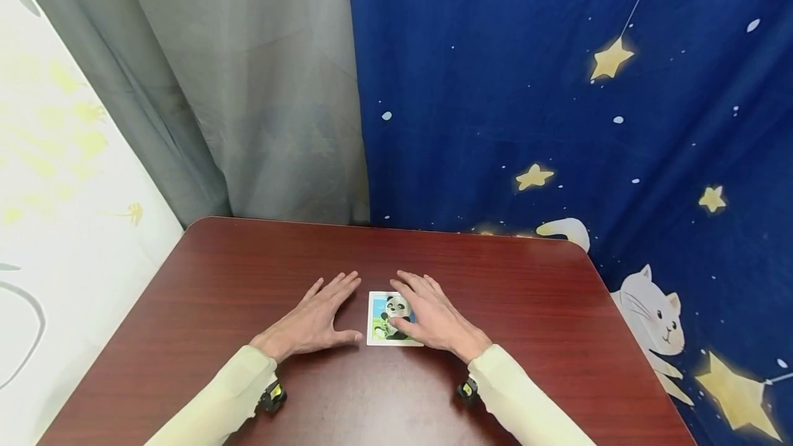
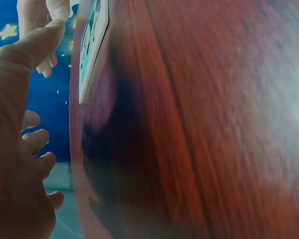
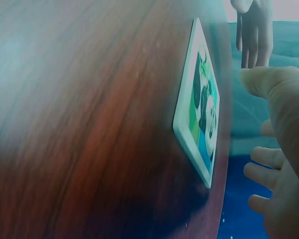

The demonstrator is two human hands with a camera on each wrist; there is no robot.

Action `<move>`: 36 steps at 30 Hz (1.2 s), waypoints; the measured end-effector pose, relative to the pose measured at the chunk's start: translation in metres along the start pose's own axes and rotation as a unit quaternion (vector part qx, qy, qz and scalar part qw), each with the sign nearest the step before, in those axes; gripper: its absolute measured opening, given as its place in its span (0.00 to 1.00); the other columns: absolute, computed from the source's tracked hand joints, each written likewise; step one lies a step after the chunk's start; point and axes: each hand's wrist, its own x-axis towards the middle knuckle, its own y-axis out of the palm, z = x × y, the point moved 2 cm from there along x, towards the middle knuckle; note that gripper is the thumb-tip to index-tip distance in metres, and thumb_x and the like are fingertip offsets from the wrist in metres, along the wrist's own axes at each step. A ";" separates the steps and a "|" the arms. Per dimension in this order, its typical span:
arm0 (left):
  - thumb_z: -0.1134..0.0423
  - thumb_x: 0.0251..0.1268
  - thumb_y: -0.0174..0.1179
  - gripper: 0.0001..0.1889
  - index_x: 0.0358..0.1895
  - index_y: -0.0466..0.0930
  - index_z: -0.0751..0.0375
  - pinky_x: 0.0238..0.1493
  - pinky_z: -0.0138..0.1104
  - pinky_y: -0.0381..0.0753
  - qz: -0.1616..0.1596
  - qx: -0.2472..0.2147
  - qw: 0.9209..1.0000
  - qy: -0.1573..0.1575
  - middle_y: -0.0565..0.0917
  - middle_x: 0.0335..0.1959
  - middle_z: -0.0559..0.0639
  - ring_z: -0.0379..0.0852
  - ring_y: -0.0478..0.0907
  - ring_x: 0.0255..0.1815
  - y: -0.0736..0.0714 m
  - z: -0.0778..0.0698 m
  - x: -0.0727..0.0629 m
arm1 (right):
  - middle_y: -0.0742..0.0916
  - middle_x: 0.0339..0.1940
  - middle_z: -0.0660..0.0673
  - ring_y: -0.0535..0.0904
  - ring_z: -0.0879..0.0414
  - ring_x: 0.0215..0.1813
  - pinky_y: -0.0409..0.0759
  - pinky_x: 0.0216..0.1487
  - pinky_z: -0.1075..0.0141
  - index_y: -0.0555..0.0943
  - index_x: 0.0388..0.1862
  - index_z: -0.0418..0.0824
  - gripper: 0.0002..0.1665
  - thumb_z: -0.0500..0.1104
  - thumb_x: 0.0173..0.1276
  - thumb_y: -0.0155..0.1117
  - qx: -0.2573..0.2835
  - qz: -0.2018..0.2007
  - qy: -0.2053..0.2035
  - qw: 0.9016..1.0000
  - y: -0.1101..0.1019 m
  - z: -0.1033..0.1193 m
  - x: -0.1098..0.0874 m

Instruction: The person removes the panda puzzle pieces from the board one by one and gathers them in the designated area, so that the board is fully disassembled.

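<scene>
A small square panda picture board (image 1: 379,327) with a white border lies flat on the dark red wooden table (image 1: 396,398). In the right wrist view, the board (image 3: 187,112) shows a thin pale edge and lies below the right hand (image 3: 284,144). My left hand (image 1: 314,321) is to the left of the board, fingers straight and thumb pointing toward it, holding nothing. My right hand (image 1: 435,315) hovers over the board's right side with fingers extended, and hides part of the picture in the head view. Both palms face down.
A grey curtain (image 1: 266,88) and a blue curtain with stars (image 1: 471,88) hang behind the table's far edge. To the left is a white surface with yellow prints (image 1: 74,157). Dark wrist devices (image 1: 272,396) sit at both cuffs.
</scene>
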 end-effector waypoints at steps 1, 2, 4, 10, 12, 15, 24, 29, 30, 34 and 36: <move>0.34 0.63 0.71 0.55 0.85 0.58 0.60 0.86 0.67 0.53 0.004 -0.001 1.000 0.002 0.60 0.88 0.57 0.63 0.57 0.88 0.001 -0.001 0.001 | 0.71 0.84 0.37 0.69 0.41 0.83 0.61 0.86 0.38 0.69 0.82 0.40 0.45 0.61 0.75 0.68 -0.001 0.003 -0.001 1.000 0.002 0.001 0.001; 0.34 0.63 0.71 0.55 0.85 0.59 0.61 0.86 0.67 0.53 0.008 -0.002 1.000 0.005 0.60 0.88 0.57 0.63 0.57 0.88 0.003 -0.002 0.002 | 0.72 0.84 0.37 0.69 0.41 0.83 0.61 0.86 0.38 0.70 0.82 0.40 0.45 0.61 0.75 0.68 -0.002 0.006 -0.002 1.000 0.003 0.003 0.003; 0.35 0.63 0.71 0.55 0.85 0.59 0.61 0.86 0.67 0.53 0.013 -0.004 1.000 0.010 0.61 0.88 0.57 0.63 0.57 0.88 0.006 -0.003 0.004 | 0.72 0.84 0.37 0.69 0.41 0.83 0.61 0.86 0.38 0.71 0.81 0.40 0.43 0.60 0.75 0.68 -0.001 0.010 -0.006 1.000 0.005 0.005 0.005; 0.38 0.64 0.72 0.53 0.84 0.60 0.62 0.86 0.65 0.53 0.019 -0.001 1.000 0.011 0.63 0.87 0.56 0.61 0.59 0.88 0.010 -0.005 0.007 | 0.73 0.83 0.36 0.70 0.41 0.82 0.62 0.85 0.38 0.73 0.79 0.40 0.40 0.58 0.76 0.68 -0.002 0.013 -0.015 1.000 0.012 0.008 0.012; 0.38 0.64 0.72 0.53 0.84 0.60 0.62 0.86 0.66 0.52 0.023 0.000 1.000 0.008 0.64 0.86 0.56 0.61 0.59 0.88 0.011 -0.005 0.008 | 0.73 0.82 0.37 0.70 0.41 0.82 0.62 0.85 0.38 0.74 0.78 0.40 0.40 0.59 0.76 0.67 -0.003 0.017 -0.015 1.000 0.014 0.008 0.013; 0.38 0.64 0.72 0.53 0.84 0.60 0.63 0.86 0.66 0.52 0.030 0.001 1.000 0.007 0.64 0.86 0.57 0.61 0.59 0.88 0.012 -0.006 0.009 | 0.73 0.83 0.37 0.70 0.41 0.82 0.62 0.85 0.39 0.74 0.78 0.41 0.39 0.60 0.77 0.66 -0.002 0.029 -0.009 1.000 0.017 0.008 0.014; 0.38 0.64 0.72 0.52 0.83 0.62 0.64 0.86 0.67 0.51 0.046 -0.009 0.999 0.003 0.65 0.86 0.58 0.62 0.58 0.88 0.019 -0.007 0.014 | 0.72 0.84 0.38 0.69 0.42 0.83 0.61 0.86 0.41 0.74 0.78 0.41 0.37 0.57 0.77 0.66 0.008 0.045 0.002 0.999 0.022 0.011 0.015; 0.38 0.64 0.72 0.51 0.83 0.63 0.62 0.86 0.67 0.51 0.049 -0.007 0.999 0.003 0.65 0.85 0.57 0.62 0.58 0.88 0.022 -0.007 0.015 | 0.72 0.83 0.39 0.69 0.44 0.84 0.62 0.86 0.40 0.75 0.76 0.42 0.35 0.56 0.77 0.66 0.005 0.047 0.005 0.999 0.026 0.012 0.016; 0.37 0.64 0.72 0.51 0.83 0.63 0.61 0.86 0.67 0.51 0.052 -0.005 0.999 0.004 0.65 0.86 0.57 0.62 0.57 0.88 0.022 -0.007 0.015 | 0.73 0.83 0.39 0.69 0.44 0.84 0.62 0.86 0.40 0.76 0.76 0.42 0.35 0.55 0.77 0.66 0.003 0.048 0.006 0.999 0.026 0.012 0.016; 0.37 0.64 0.71 0.50 0.83 0.64 0.61 0.85 0.68 0.51 0.059 -0.001 0.998 0.003 0.65 0.85 0.57 0.62 0.57 0.89 0.023 -0.006 0.016 | 0.73 0.83 0.39 0.68 0.44 0.84 0.63 0.85 0.41 0.77 0.75 0.42 0.34 0.56 0.77 0.65 -0.010 0.050 0.001 0.999 0.028 0.013 0.017; 0.36 0.64 0.72 0.50 0.82 0.65 0.61 0.85 0.68 0.51 0.062 0.000 0.998 0.001 0.65 0.85 0.57 0.62 0.57 0.89 0.024 -0.006 0.016 | 0.74 0.82 0.38 0.69 0.44 0.84 0.64 0.85 0.41 0.77 0.75 0.42 0.33 0.56 0.77 0.65 -0.015 0.049 -0.005 0.999 0.028 0.013 0.017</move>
